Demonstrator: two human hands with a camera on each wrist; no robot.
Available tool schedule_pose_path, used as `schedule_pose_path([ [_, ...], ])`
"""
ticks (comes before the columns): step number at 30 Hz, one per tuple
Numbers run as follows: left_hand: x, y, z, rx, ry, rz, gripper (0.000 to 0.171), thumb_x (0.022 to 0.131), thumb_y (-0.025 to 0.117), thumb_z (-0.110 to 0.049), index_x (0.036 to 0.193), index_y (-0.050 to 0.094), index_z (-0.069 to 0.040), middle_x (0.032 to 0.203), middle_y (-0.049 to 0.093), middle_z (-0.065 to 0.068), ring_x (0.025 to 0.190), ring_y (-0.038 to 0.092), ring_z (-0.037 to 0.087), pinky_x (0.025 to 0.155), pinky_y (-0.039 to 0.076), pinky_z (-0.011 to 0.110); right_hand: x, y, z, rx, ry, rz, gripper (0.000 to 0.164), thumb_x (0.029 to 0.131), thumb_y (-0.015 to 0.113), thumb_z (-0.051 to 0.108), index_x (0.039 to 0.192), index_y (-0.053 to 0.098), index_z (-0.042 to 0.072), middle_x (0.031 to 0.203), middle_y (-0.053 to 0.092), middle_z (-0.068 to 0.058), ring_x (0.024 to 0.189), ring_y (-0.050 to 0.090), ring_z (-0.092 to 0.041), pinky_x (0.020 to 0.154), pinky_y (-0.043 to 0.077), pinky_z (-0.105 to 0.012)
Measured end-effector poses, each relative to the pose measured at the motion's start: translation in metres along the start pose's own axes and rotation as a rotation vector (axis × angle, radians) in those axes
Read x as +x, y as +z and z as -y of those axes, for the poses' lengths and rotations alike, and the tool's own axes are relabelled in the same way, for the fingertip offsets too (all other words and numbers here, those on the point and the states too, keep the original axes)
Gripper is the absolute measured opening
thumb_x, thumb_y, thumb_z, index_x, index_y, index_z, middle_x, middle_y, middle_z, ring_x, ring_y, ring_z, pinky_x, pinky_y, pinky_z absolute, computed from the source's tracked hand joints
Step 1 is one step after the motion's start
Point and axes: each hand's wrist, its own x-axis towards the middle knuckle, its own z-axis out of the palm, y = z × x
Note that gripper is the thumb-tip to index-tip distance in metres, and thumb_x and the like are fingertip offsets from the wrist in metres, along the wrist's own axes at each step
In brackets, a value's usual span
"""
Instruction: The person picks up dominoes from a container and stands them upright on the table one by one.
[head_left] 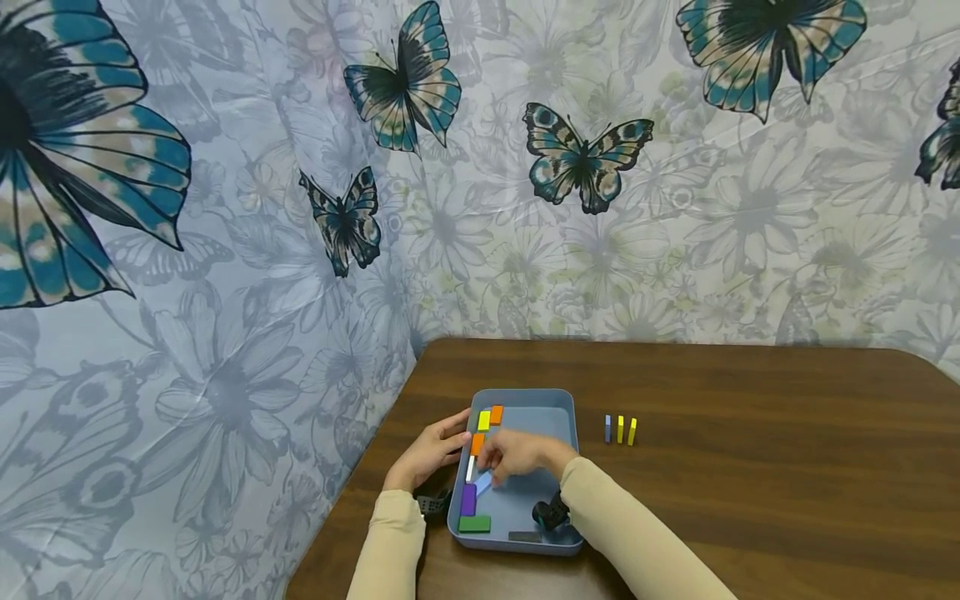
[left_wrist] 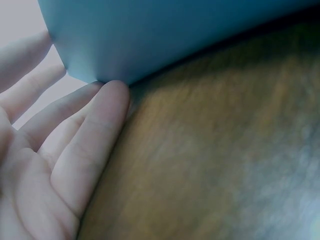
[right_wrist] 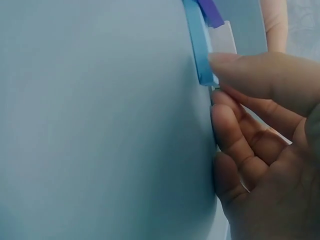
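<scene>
My right hand [head_left: 517,454] reaches into the grey-blue tray [head_left: 536,546] and pinches a light blue block [head_left: 483,482] near its end. In the right wrist view the thumb lies on the end of that light blue block [right_wrist: 200,50], with the fingers curled beside it. The block lies slanted beside a white block [head_left: 471,469] and a purple block [head_left: 468,500]. With fingers extended, my left hand [head_left: 427,452] rests against the tray's left side. In the left wrist view its fingertips touch the tray's outer wall [left_wrist: 150,35].
Along the tray's left side are orange [head_left: 477,444], yellow [head_left: 483,420] and green [head_left: 474,524] blocks, plus another orange one on top. A dark grey block [head_left: 525,537] lies at the near edge. Right of the tray, a blue stick [head_left: 607,428] and two yellow sticks [head_left: 620,429] stand on the table [head_left: 750,467].
</scene>
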Motion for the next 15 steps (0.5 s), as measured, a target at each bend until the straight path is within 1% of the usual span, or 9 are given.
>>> schedule_pose_path([
  [9,0.0008,0.0001,0.0023,0.001,0.001,0.001,0.065,0.103,0.058,-0.031,0.159,0.03,-0.015,0.163,0.026,0.023,0.142,0.041,0.041,0.111,0.043,0.054,-0.0002,0.003,-0.0027,-0.002,0.013,-0.01,0.02,0.085,0.077,0.0,0.103,0.074,0.008,0.09,0.062,0.001,0.083,0.051,-0.014,0.074,0.045,-0.024],
  [15,-0.0001,0.0005,-0.0006,-0.003,-0.002,0.001,0.064,0.103,0.057,-0.03,0.159,0.03,-0.016,0.163,0.027,0.023,0.142,0.042,0.041,0.111,0.044,0.053,0.0008,0.0034,-0.0028,0.002,0.017,-0.015,0.019,0.084,0.078,0.001,0.101,0.074,0.009,0.09,0.063,0.001,0.083,0.052,-0.014,0.075,0.045,-0.024],
])
